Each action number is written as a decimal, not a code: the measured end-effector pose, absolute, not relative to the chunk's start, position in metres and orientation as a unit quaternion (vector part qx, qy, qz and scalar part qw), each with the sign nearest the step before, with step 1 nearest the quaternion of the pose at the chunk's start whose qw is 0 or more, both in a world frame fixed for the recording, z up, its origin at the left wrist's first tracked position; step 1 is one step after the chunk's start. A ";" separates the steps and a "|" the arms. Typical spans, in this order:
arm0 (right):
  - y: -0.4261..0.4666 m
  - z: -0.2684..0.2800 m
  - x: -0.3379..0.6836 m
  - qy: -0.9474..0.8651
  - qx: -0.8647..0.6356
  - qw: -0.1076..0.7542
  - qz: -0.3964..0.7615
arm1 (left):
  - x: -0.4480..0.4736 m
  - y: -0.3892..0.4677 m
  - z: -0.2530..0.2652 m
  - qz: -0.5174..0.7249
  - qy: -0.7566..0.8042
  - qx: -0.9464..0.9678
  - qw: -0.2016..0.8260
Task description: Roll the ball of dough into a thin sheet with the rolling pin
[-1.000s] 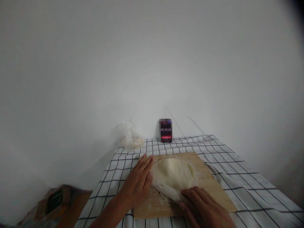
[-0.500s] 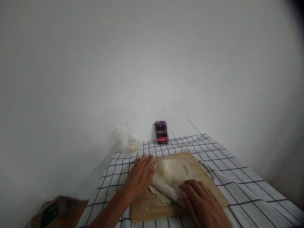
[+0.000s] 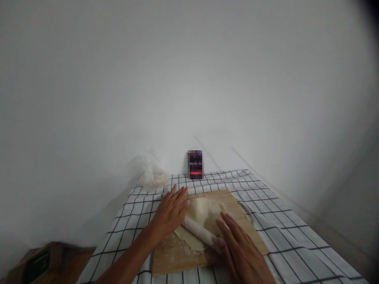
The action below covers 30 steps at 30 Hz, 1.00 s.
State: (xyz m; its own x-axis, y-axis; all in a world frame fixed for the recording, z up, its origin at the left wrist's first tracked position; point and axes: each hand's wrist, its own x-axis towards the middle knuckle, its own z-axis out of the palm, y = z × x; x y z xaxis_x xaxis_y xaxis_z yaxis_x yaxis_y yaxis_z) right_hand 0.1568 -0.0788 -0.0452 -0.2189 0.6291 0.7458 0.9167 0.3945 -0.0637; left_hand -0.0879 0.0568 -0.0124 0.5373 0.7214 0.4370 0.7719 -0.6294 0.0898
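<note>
A pale rolling pin [image 3: 201,232] lies slantwise across a thin, flat sheet of dough [image 3: 205,209] on a floured wooden board [image 3: 174,262]. My left hand [image 3: 171,209] rests over the pin's far left end, fingers stretched and spread toward the back of the board. Over the near right end is my right hand [image 3: 239,244], its fingers extended and its thumb side against the pin. Both ends of the pin are hidden beneath my hands. Dough shows on either side of the pin, with a ragged edge on the near side.
A white cloth with black checks [image 3: 287,232] covers the table. Toward the back left sits a clear plastic bag [image 3: 151,173] with something pale inside. A blurred-out dark upright object [image 3: 196,165] leans near the wall. A thin curved strip [image 3: 247,211] lies right of the board.
The pin has rolled slightly away from me, baring more dough on its near side. My right fingers have straightened and reached forward. The view has turned a little, shifting the table left.
</note>
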 end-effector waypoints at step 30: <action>-0.126 -0.057 0.237 -0.734 -0.513 0.436 0.090 | -0.060 0.026 0.067 -0.302 -0.446 -0.807 -0.243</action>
